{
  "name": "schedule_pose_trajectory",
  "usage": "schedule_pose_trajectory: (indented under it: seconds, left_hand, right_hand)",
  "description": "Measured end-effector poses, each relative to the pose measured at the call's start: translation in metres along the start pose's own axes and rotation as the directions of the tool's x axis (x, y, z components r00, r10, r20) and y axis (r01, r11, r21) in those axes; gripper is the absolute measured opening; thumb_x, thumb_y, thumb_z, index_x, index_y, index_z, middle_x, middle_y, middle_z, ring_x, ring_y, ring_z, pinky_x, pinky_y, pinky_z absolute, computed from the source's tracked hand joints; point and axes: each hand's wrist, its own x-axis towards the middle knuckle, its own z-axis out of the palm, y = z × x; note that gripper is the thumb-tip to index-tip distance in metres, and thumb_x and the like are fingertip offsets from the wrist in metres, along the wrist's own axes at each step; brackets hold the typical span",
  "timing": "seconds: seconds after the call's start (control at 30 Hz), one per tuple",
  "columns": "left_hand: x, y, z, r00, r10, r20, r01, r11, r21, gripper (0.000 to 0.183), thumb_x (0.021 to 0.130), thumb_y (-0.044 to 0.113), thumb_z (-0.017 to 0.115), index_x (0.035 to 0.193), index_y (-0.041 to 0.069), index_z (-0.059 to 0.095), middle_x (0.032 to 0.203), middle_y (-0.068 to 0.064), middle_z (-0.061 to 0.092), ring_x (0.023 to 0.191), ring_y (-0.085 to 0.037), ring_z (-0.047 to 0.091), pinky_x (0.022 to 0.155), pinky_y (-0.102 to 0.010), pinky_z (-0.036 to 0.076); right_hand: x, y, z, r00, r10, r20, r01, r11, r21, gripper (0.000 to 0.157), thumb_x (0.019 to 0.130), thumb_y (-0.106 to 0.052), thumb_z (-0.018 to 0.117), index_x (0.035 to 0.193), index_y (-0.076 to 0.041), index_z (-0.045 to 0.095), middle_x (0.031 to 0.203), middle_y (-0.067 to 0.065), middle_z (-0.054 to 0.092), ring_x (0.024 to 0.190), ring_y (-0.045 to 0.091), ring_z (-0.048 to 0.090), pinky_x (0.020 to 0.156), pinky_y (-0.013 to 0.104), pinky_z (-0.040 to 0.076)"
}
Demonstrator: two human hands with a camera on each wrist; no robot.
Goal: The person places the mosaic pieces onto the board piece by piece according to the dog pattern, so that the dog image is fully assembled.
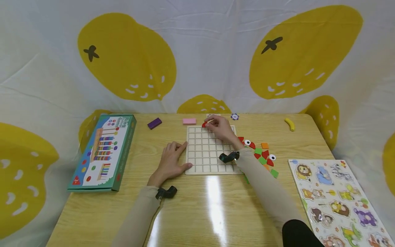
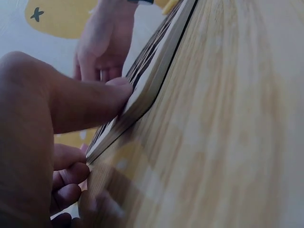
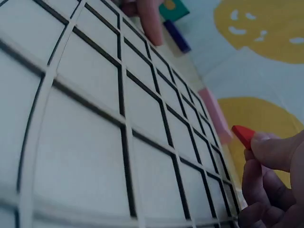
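Note:
A pale wooden grid board (image 1: pixel 199 147) lies on the table between the hands. My left hand (image 1: pixel 172 161) is at its left side, the thumb resting on the near-left rim and another fingertip against the left edge higher up. Between thumb and fingertips, my right hand (image 1: pixel 220 128) pinches a small red piece (image 3: pixel 243 137) above the board's far edge. The board's square cells (image 3: pixel 85 147) look bare in the right wrist view. Right of the board, partly under the right forearm, lie loose red, green and orange pieces (image 1: pixel 261 160) and round eye pieces (image 1: pixel 272 157).
A ring game box (image 1: pixel 102 154) lies at the left, an animal puzzle board (image 1: pixel 336 202) at the right. Along the back are a purple block (image 1: pixel 154 123), a pink block (image 1: pixel 189 121), a blue-and-white chip (image 1: pixel 235 116) and a yellow banana-shaped piece (image 1: pixel 289 124). A patterned cloth hangs behind.

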Motion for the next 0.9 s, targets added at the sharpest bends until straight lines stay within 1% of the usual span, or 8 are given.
schedule_pose_trajectory:
  seconds: [0.13, 0.2, 0.27, 0.43, 0.63, 0.77, 0.83, 0.9]
  left_hand:
    - [0.0, -0.001, 0.0, 1.0, -0.003, 0.019, 0.003, 1.0, -0.005, 0.087, 0.083, 0.051, 0.069, 0.154, 0.016, 0.035, 0.124, -0.007, 0.044, 0.11, -0.025, 0.037, 0.098, -0.045, 0.027]
    - [0.0, -0.002, 0.001, 1.0, -0.004, 0.028, 0.004, 1.0, -0.005, 0.087, 0.083, 0.052, 0.068, 0.155, 0.016, 0.034, 0.124, -0.006, 0.044, 0.11, -0.024, 0.037, 0.098, -0.045, 0.027]
    - [0.001, -0.003, 0.0, 1.0, -0.001, 0.03, 0.002, 1.0, -0.003, 0.087, 0.083, 0.052, 0.068, 0.155, 0.016, 0.034, 0.123, -0.006, 0.044, 0.109, -0.024, 0.037, 0.098, -0.044, 0.028]
    - [0.001, -0.005, -0.002, 1.0, 0.011, 0.02, -0.011, 1.0, 0.008, 0.087, 0.084, 0.054, 0.066, 0.155, 0.014, 0.035, 0.122, -0.007, 0.045, 0.106, -0.024, 0.038, 0.096, -0.043, 0.028]
    - [0.003, -0.002, -0.005, 1.0, 0.016, 0.017, -0.016, 1.0, 0.006, 0.086, 0.083, 0.051, 0.068, 0.154, 0.013, 0.036, 0.122, -0.007, 0.045, 0.105, -0.024, 0.038, 0.095, -0.044, 0.028]
    - [0.002, 0.0, -0.005, 1.0, -0.003, 0.031, 0.003, 1.0, -0.001, 0.086, 0.082, 0.049, 0.069, 0.154, 0.015, 0.036, 0.122, -0.007, 0.045, 0.107, -0.024, 0.038, 0.096, -0.044, 0.028]
    - [0.001, 0.001, -0.004, 0.999, -0.01, 0.032, 0.01, 1.0, -0.007, 0.086, 0.083, 0.049, 0.069, 0.154, 0.015, 0.036, 0.123, -0.008, 0.046, 0.108, -0.025, 0.038, 0.096, -0.045, 0.028]
    - [0.0, 0.0, -0.004, 0.999, -0.015, 0.031, 0.015, 1.0, -0.005, 0.086, 0.083, 0.049, 0.069, 0.154, 0.016, 0.035, 0.124, -0.008, 0.046, 0.108, -0.025, 0.038, 0.097, -0.045, 0.028]
  right_hand:
    - [0.008, -0.004, 0.022, 1.0, -0.014, 0.019, 0.016, 0.994, -0.112, 0.021, 0.095, -0.02, 0.066, 0.114, -0.012, 0.071, 0.097, 0.003, 0.07, 0.084, 0.017, 0.065, 0.075, 0.034, 0.052]
    - [0.01, -0.004, 0.027, 0.999, -0.02, 0.026, 0.024, 0.985, -0.171, 0.021, 0.095, -0.021, 0.067, 0.113, -0.012, 0.072, 0.095, 0.002, 0.07, 0.081, 0.016, 0.064, 0.074, 0.034, 0.051]
    - [0.01, -0.004, 0.03, 0.999, -0.027, 0.023, 0.032, 0.978, -0.206, 0.023, 0.094, -0.021, 0.068, 0.114, -0.012, 0.072, 0.093, 0.001, 0.07, 0.079, 0.016, 0.063, 0.073, 0.035, 0.05]
    - [0.011, -0.002, 0.031, 0.998, -0.043, 0.039, 0.049, 0.979, -0.198, 0.028, 0.092, -0.021, 0.07, 0.118, -0.011, 0.071, 0.095, 0.0, 0.068, 0.079, 0.015, 0.061, 0.072, 0.034, 0.049]
    - [0.012, 0.0, 0.028, 0.996, -0.072, 0.048, 0.081, 0.972, -0.22, 0.022, 0.09, -0.021, 0.072, 0.11, -0.012, 0.075, 0.095, 0.002, 0.068, 0.076, 0.017, 0.059, 0.07, 0.034, 0.048]
    - [0.008, 0.001, 0.02, 0.993, -0.102, 0.054, 0.11, 0.978, -0.176, 0.027, 0.091, -0.019, 0.072, 0.116, -0.01, 0.072, 0.104, 0.005, 0.068, 0.084, 0.017, 0.062, 0.076, 0.033, 0.051]
    - [0.002, 0.0, 0.008, 0.992, -0.117, 0.047, 0.123, 0.981, -0.149, 0.03, 0.091, -0.019, 0.072, 0.119, -0.009, 0.071, 0.108, 0.007, 0.068, 0.087, 0.018, 0.063, 0.078, 0.034, 0.052]
    - [-0.007, -0.001, -0.013, 0.993, -0.114, 0.044, 0.119, 0.984, -0.131, 0.031, 0.091, -0.02, 0.071, 0.12, -0.007, 0.07, 0.107, 0.008, 0.068, 0.089, 0.02, 0.065, 0.077, 0.036, 0.053]
